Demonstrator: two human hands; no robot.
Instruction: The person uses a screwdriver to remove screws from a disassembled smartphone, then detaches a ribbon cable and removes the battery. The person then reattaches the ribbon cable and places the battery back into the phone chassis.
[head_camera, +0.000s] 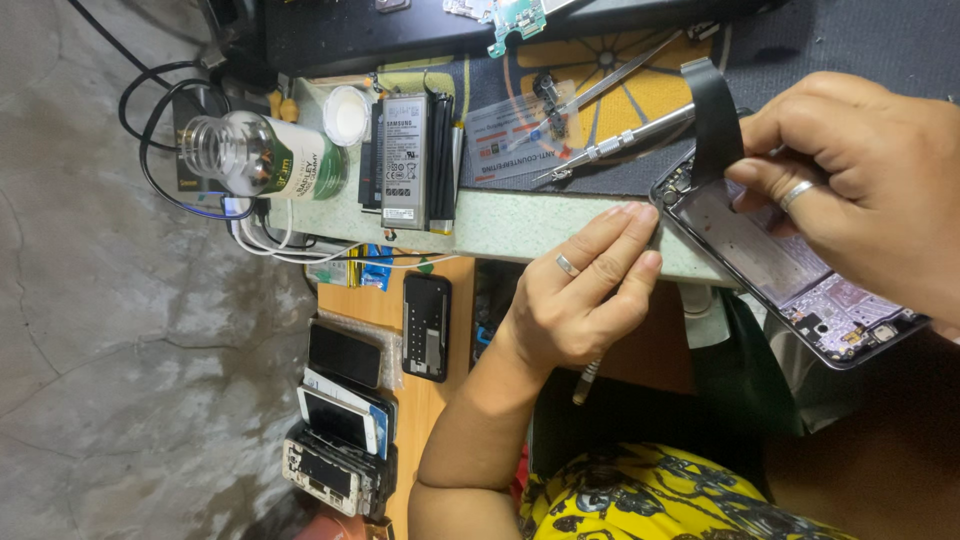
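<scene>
A: Hands first. Left hand (590, 290), centre of frame?

B: Forearm comes up from the bottom centre. Fingers mostly straight and together, tips pressed on the edge of the pale green bench (520, 222), just beside the opened phone (790, 265). A ring on one finger. A thin metal tool (585, 382) pokes out under the palm; can't tell if the hand is gripping it.

A: Right hand (870, 190)?

B: Right side of frame, curled over the phone's upper end, ringed finger bent, thumb and fingertips pinching a black strip (715, 115) that stands up from the frame. So it's grasping the strip.

A: Phone position?

B: Centre right, back cover off, lying tilted, overhanging the bench edge, circuit board showing at its lower right end.

A: Labels, packages?

B: Upper left: clear glass jar (262, 157) on its side, dark green label with white print. Right of it a white round lid (346, 115), then a flat grey battery (405, 162) with a printed label. A clear packet (515, 140) with red and black print lies upper centre, tweezers (615, 75) above it. Lower left: stack of phones (340, 425).
</scene>
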